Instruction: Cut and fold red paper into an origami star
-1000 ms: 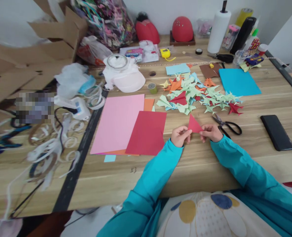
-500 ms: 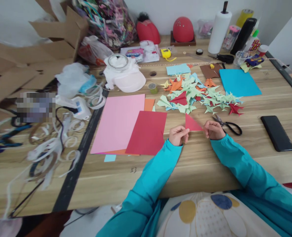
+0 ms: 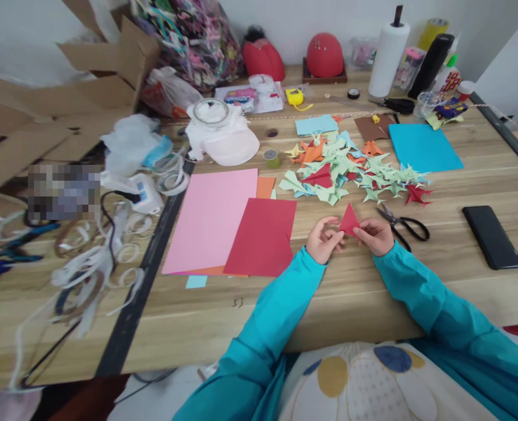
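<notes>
L grip (image 3: 324, 240) & R grip (image 3: 376, 235) clamped on red ppr triangle (image 3: 349, 220); scissors (image 3: 400, 220) nr R grip, folded pile (image 3: 329, 159) beyond.

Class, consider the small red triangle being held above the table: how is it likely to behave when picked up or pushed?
The red triangle is probably very light, since it looks like paper, much like the red sheet. It seems fairly stiff, as its edges look straight without sagging. Laid flat, it would likely slide rather than roll, given its flat face.
</notes>
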Tool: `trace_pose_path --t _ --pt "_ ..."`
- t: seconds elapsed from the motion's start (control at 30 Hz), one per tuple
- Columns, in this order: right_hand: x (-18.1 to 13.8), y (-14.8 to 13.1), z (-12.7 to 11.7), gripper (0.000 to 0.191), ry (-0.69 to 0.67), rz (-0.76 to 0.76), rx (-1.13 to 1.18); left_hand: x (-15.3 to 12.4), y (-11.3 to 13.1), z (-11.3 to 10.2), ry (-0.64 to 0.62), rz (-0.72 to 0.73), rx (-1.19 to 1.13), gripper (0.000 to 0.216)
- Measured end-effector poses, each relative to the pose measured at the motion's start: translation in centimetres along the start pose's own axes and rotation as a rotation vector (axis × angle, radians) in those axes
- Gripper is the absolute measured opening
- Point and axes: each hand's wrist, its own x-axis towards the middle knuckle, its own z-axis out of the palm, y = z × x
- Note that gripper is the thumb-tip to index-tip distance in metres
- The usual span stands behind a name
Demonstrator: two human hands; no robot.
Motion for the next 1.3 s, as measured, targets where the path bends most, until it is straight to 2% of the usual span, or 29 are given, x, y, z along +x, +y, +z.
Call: trace_pose_path --t 0.13,0.3,0.47,0.57,0.7,0.83,0.93,1.13,1.3 --pt "-0.6 -0.1 0.2 0.016 0.062 -0.293 -0.373 -0.1 -0.8 0.2 -0.035 0.075 0.032 0.035" --pt "-1.0 0.4 0.3 0.013 -0.043 -0.426 -0.552 0.1 -1.7 0.0 -0.018 0.154 0.150 0.031" --pt "-1.3 0.2 0.2 0.016 -0.148 -0.355 -0.564 0.3 -1.2 -0.2 0.014 0.233 0.280 0.025" --pt "-1.4 -0.6 0.0 0.020 -0.197 -0.308 -0.514 0.2 -0.8 -0.1 0.016 0.221 0.280 0.026" --pt "-1.2 -0.9 -0.1 0.022 -0.118 -0.177 -0.312 0.0 -0.7 0.0 -0.070 0.138 0.215 0.028" --pt "-0.8 -0.5 0.0 0.028 -0.045 -0.072 -0.220 0.0 -0.7 -0.1 -0.135 0.174 0.249 0.025" --pt "-0.6 -0.3 0.1 0.029 -0.061 -0.063 -0.206 0.0 -0.6 -0.1 -0.139 0.189 0.263 0.024" --pt "-0.6 -0.2 0.1 0.030 -0.034 -0.038 -0.154 0.0 -0.3 0.0 -0.137 0.094 0.153 0.028" --pt "-0.5 -0.2 0.2 0.029 -0.006 -0.022 -0.124 -0.1 -0.1 0.0 -0.137 0.079 0.127 0.027"
